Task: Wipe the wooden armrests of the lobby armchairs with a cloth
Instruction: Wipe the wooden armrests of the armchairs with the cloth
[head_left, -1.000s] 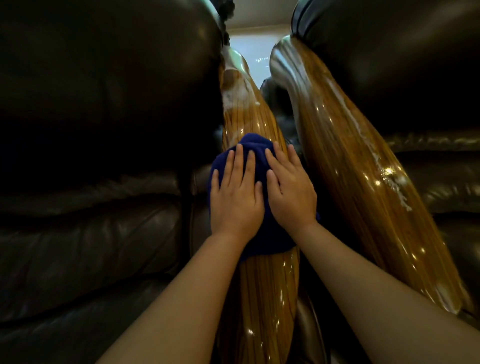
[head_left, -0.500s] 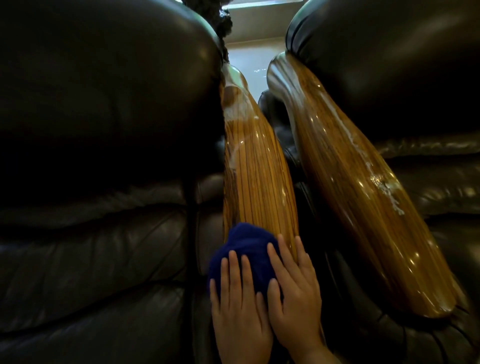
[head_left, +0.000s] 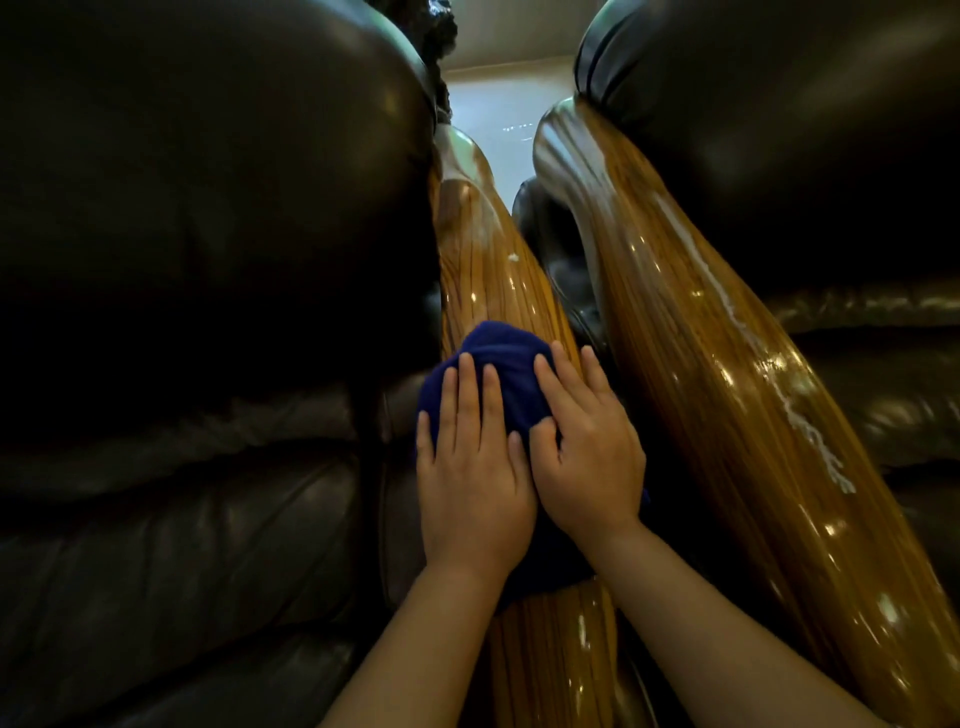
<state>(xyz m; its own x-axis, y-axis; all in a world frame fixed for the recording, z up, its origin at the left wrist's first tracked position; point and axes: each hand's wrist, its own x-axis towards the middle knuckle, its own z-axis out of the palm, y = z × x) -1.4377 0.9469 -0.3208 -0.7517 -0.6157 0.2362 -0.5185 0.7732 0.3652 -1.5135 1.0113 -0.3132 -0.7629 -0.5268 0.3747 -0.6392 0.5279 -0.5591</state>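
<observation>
While both hands lie flat side by side, fingers straight and pinching nothing, I read the grip as a plain downward press: left hand (head_left: 470, 483) and right hand (head_left: 587, 457) cover the blue cloth (head_left: 498, 364) on the left armrest (head_left: 498, 270). That armrest's long axis runs straight from near to far, with unwiped streaked wood beyond the cloth's far edge, so I judge the next stroke goes far. The right armrest (head_left: 727, 389), streaked white, lies nearer my right hand
</observation>
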